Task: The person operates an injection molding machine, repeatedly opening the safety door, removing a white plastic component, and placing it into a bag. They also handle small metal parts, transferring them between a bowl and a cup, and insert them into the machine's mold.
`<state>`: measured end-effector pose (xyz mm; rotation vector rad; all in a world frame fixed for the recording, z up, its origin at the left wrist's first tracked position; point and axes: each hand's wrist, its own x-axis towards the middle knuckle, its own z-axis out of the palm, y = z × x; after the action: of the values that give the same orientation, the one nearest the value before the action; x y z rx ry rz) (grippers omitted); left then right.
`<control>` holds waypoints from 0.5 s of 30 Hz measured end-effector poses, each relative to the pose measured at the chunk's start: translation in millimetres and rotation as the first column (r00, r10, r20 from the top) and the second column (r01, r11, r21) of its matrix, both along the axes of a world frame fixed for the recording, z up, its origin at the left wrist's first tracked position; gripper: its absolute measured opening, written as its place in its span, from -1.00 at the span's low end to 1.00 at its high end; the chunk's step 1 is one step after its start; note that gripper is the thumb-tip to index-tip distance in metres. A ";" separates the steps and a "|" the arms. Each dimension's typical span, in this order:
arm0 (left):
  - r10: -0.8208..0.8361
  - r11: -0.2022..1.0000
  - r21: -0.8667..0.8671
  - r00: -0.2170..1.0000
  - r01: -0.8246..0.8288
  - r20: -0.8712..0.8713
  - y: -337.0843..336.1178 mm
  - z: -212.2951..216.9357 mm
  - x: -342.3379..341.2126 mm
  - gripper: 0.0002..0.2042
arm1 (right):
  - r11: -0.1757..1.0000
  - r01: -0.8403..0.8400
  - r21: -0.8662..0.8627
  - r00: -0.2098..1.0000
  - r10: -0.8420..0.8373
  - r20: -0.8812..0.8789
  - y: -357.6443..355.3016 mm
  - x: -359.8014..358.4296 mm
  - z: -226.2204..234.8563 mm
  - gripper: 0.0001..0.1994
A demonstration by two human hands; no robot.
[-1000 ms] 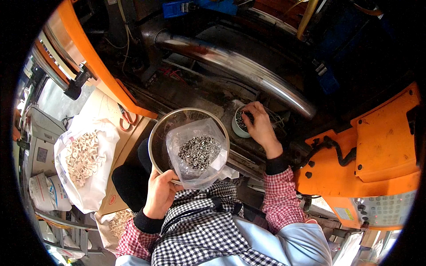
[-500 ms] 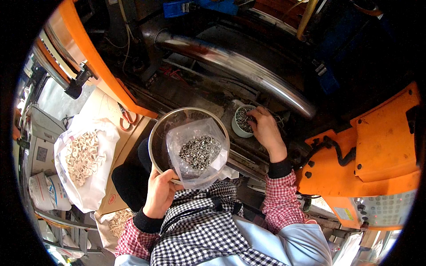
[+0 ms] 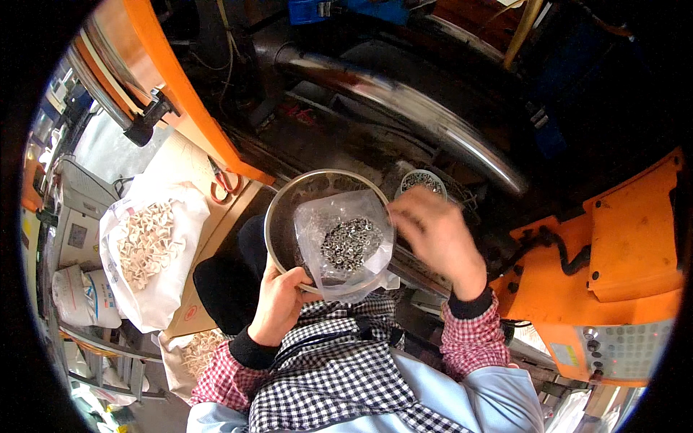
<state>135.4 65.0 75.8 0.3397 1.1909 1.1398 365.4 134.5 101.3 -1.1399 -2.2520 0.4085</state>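
My left hand [image 3: 280,307] grips the near left rim of a round metal bowl [image 3: 281,204], its thumb lying over the edge. In the bowl sits a clear plastic bag [image 3: 317,215] with a heap of small silvery metal parts [image 3: 350,245], which look like nuts. My right hand [image 3: 444,234] hangs just right of the bowl, its fingers pointing at the rim and smeared by motion. Whether those fingers hold anything cannot be seen. Beyond that hand stands a pale cup [image 3: 405,189] full of small metal pieces [image 3: 422,182], its lower part hidden by the hand.
To the left, a white bag [image 3: 155,310] of beige plastic parts [image 3: 149,242] lies on cardboard [image 3: 193,303] near orange-handled scissors [image 3: 224,186]. A thick shiny metal bar [image 3: 433,115] crosses the machine ahead. Orange machine panels [image 3: 556,281] stand at right, an orange frame [image 3: 195,94] at left.
My right hand has left the cup and come back toward the bowl. The whole view has shifted a little, so the bowl, cup and bag appear farther right.
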 end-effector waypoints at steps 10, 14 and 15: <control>-0.049 0.998 0.041 0.999 0.048 0.024 -5.0 -11.6 2.5 -0.57 | 0.969 -0.194 -0.150 0.924 0.232 0.303 -13.0 -77.7 -41.6 -0.62; -0.064 0.996 0.061 0.998 0.063 0.028 -6.9 -15.8 2.2 -0.55 | 0.930 -0.199 -0.309 0.910 0.292 0.295 -12.2 -77.2 -49.9 -0.67; -0.063 0.996 0.059 0.997 0.061 0.032 -7.1 -15.9 3.1 -0.54 | 0.913 -0.194 -0.360 0.893 0.316 0.320 -8.9 -77.3 -51.6 -0.68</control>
<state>138.5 57.9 59.9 0.3972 1.1118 1.1232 288.1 125.7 49.6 -1.1508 -2.7653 0.7422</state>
